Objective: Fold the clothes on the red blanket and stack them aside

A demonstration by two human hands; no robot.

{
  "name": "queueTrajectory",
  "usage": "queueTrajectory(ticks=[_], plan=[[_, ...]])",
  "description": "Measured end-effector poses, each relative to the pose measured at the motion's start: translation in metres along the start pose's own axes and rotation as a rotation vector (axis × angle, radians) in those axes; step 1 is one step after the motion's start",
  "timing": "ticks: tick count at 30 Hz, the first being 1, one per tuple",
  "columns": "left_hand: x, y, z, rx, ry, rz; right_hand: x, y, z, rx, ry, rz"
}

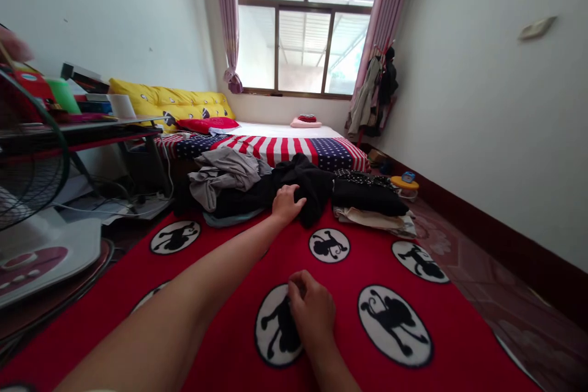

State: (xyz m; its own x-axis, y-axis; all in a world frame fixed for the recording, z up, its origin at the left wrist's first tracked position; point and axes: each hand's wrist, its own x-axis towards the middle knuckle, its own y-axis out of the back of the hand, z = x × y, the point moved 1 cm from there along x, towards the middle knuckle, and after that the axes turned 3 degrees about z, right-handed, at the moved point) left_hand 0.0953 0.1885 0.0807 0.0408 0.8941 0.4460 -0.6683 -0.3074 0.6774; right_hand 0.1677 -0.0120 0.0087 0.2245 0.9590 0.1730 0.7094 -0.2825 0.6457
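Note:
My left hand (287, 203) reaches forward to a heap of unfolded clothes, its fingers at the edge of a black garment (313, 187). The thumb stands apart from the fingers, and no cloth shows gripped between them. Closer to me, my right hand (312, 306) rests low over the red blanket (239, 343), fingers curled toward the thumb with nothing visible in them. Left of the black garment lies a crumpled grey garment (229, 171), with a bluish-grey cloth (234, 218) under the heap. To the right sits a stack of folded clothes (372, 197), black above beige.
Beyond the clothes is a bed with a striped and starred cover (275, 148). A cluttered desk (78, 128), a fan (32, 177) and a white plastic seat (55, 251) stand left. On the right are a yellow-topped stool (404, 183) and a wall (496, 122).

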Motion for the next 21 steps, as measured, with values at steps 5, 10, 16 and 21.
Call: queueTrajectory(ticks=[5,10,16,21], plan=[[0.013,-0.032,0.021,-0.051,0.197,-0.008,0.001,-0.002,0.000,-0.005,0.012,0.006],[0.010,-0.046,0.019,-0.158,0.290,0.033,0.001,0.000,0.001,0.034,0.015,0.001],[-0.028,-0.010,0.005,-0.444,0.183,0.043,0.004,-0.002,0.005,0.177,0.015,0.045],[-0.101,0.063,-0.016,-0.570,0.106,-0.016,0.009,-0.004,0.012,0.519,-0.053,0.132]])
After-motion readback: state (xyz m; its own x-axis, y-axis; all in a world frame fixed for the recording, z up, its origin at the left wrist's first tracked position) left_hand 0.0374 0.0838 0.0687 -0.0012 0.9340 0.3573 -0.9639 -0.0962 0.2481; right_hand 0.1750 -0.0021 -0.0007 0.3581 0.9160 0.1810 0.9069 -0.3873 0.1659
